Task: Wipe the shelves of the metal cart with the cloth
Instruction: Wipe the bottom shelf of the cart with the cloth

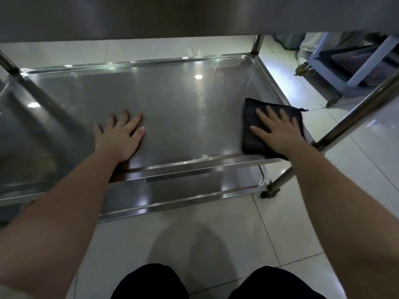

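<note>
- Knees in black trousers nearest, over white tiled floor.
- Shiny steel cart's bottom shelf sits low, just past them.
- On the mid shelf, R hand lies flat w/ straight fingers, pressing the folded black cloth at the near-right corner by the front lip.
- L hand lies flat and spread on bare metal, holding nothing, well apart from cloth.
- Steel post just R of cloth; top shelf overhead.
- Blue-grey wheeled trolley far R.

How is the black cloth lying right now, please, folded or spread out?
Folded. The cloth forms a compact, thick rectangle under the right hand, which presses flat on it on the shelf.
</note>
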A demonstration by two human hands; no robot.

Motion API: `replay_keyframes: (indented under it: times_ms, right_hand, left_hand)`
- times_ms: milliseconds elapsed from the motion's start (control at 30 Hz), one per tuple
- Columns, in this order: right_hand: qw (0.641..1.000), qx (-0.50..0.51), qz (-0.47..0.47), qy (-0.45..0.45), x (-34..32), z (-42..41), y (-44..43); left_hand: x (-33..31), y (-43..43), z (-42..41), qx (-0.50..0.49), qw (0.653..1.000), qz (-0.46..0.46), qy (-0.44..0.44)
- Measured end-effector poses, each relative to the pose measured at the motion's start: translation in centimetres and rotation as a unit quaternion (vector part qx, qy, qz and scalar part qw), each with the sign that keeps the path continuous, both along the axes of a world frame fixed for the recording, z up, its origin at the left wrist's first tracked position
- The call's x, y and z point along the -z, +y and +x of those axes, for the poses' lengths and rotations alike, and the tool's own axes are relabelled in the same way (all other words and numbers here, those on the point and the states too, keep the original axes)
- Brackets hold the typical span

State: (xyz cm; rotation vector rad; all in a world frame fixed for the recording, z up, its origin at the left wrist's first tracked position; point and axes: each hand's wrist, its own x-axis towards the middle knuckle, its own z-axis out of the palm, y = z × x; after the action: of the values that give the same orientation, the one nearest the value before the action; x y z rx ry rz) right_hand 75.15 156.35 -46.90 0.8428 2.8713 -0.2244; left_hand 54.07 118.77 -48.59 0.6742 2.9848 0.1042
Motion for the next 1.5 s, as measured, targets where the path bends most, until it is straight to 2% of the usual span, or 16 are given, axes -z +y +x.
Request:
replay_keyframes:
  times_ms: [100,233,300,367,400,500,567,633,767,867,967,1100,1200,1367,1433,1500]
  right_hand:
    - [0.999,0.03,0.017,-0.014,0.2,-0.8,-1.1]
    - [0.997,-0.073,0.022,0.029,0.3,-7.2,-13.8]
    - [0.99,-0.142,-0.003,0.023,0.0,-10.3,-22.3]
    - [0.977,-0.209,-0.027,0.011,-0.1,-11.9,-28.3]
    - [0.975,-0.219,-0.042,0.018,-0.4,-12.2,-29.3]
    - [0.978,-0.13,-0.095,0.135,-1.0,-11.2,-26.4]
    - [0.975,-0.054,-0.123,0.178,-0.9,-9.6,-22.6]
    - [0.975,-0.049,-0.149,0.155,-0.3,-8.1,-20.5]
    - [0.991,-0.1,-0.046,0.076,1.2,-7.9,-20.6]
    - [0.992,-0.117,-0.018,0.038,1.2,-8.2,-20.2]
    - [0.992,-0.122,0.004,0.018,1.4,-8.5,-20.3]
    - [0.993,-0.111,0.024,0.013,1.8,-8.9,-20.7]
    - [0.994,-0.101,0.03,0.009,1.9,-9.0,-21.0]
    - [0.995,-0.097,0.02,-0.006,1.7,-9.0,-20.7]
    - [0.995,-0.102,0.014,-0.007,1.6,-8.9,-20.5]
    - [0.994,-0.108,0.006,-0.001,1.4,-8.7,-20.4]
  left_hand:
    - [0.1,0.3,0.1,0.002,1.0,-0.012,0.0]
    - [-0.3,0.0,-0.7,0.004,0.998,0.033,-0.052]
    - [-1.0,-0.3,-0.8,-0.021,0.98,0.17,-0.104]
    - [-2.0,-1.3,-0.6,-0.054,0.926,0.35,-0.133]
    - [-2.5,-1.7,-0.4,-0.053,0.915,0.384,-0.116]
    - [-4.0,-3.0,0.6,0.009,0.955,0.297,-0.013]
    - [-4.3,-1.5,2.4,0.062,0.972,0.226,0.002]
    - [-3.4,1.3,4.9,0.075,0.985,0.152,-0.028]
    - [-1.5,2.5,7.4,0.035,0.998,0.029,-0.049]
    - [-1.3,-1.6,5.7,0.014,0.999,0.017,-0.044]
    - [-1.3,-9.2,1.9,-0.055,0.998,0.007,-0.013]
    - [-1.5,-16.8,-1.9,-0.114,0.992,-0.028,-0.047]
    - [-1.5,-13.8,-1.0,-0.102,0.993,-0.028,-0.045]
    - [-1.2,-2.8,4.1,0.017,0.998,-0.025,-0.056]
    - [-1.3,-2.5,4.2,0.036,0.997,-0.032,-0.066]
    - [-1.6,-5.8,2.7,0.025,0.998,-0.015,-0.049]
